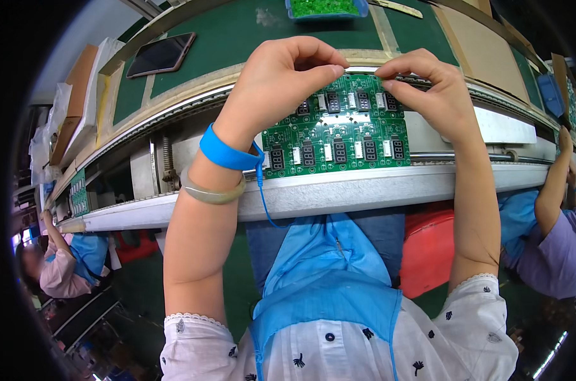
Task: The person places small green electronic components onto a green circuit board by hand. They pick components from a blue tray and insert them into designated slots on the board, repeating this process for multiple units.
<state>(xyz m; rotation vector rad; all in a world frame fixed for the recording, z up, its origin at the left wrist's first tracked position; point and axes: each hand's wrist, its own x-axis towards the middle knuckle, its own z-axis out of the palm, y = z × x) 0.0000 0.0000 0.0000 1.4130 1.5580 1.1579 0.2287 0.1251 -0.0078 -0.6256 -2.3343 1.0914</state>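
Note:
A green circuit board [348,133] with two rows of black digit displays and white connectors lies across the conveyor rails in front of me. My left hand [278,82] is over its far left part, thumb and forefinger pinched together at the far edge. My right hand [431,89] is at the far right corner, its thumb and forefinger also closed in a pinch. What either pinch holds, if anything, is too small or hidden to name. A blue wrist strap [227,150] with a coiled cord and a pale bangle [211,188] circle my left arm.
Beyond the rail, a phone [161,55] lies on the green bench, and a blue tray [326,9] holds small green parts. Another circuit board [79,192] rests on the line at left. Co-workers sit at both sides, one arm [553,174] reaching the line at right.

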